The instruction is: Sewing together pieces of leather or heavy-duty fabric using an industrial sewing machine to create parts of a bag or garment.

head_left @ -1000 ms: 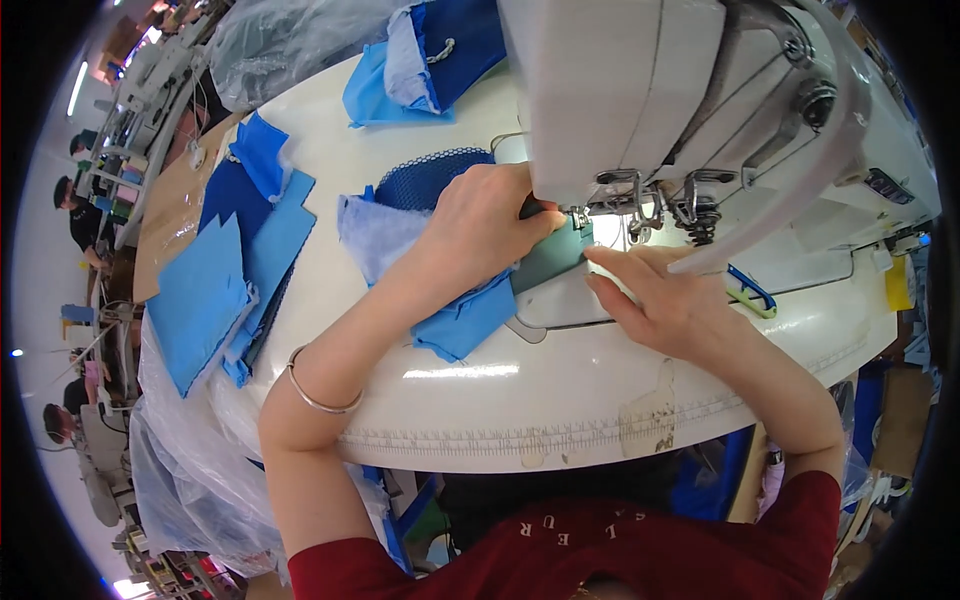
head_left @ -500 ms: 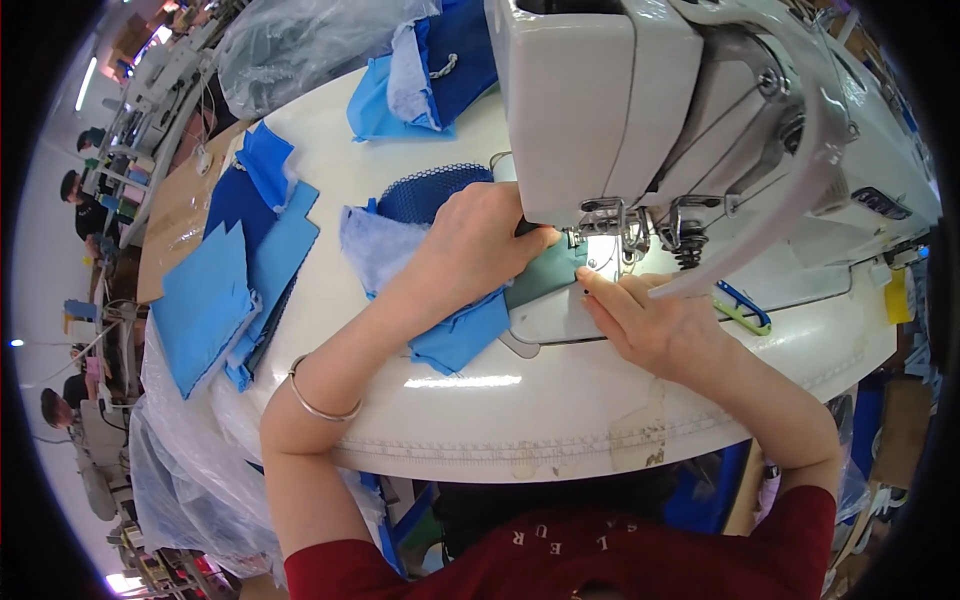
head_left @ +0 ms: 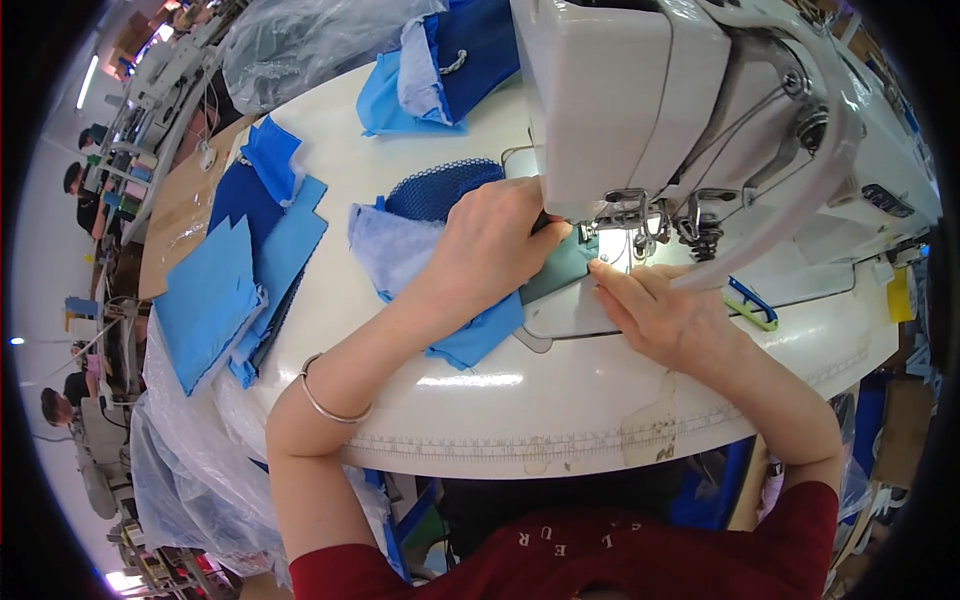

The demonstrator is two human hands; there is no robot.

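Observation:
My left hand [head_left: 490, 245] lies flat on a teal fabric piece [head_left: 558, 272], pressing it onto the bed of a white sewing machine [head_left: 660, 110]. Its fingertips reach up to the presser foot [head_left: 625, 222]. My right hand [head_left: 660, 310] rests on the machine bed just right of the fabric, index finger touching the fabric's edge near the needle. Under my left wrist lie a light blue cloth [head_left: 395, 250], a dark blue mesh piece [head_left: 440, 188] and a blue cloth [head_left: 478, 338]. A metal bangle [head_left: 330, 405] circles my left forearm.
Stacked blue fabric pieces [head_left: 240, 270] lie at the left of the white table [head_left: 560, 400]. More blue cloth [head_left: 440, 60] and a clear plastic bag [head_left: 300, 40] sit at the back. Green-blue snips [head_left: 750, 305] lie right of my right hand. Other people work at far left.
My view has shifted a little and the machine sits further right in it. Both hands have stayed on the fabric at the needle, my right hand sliding slightly nearer the presser foot.

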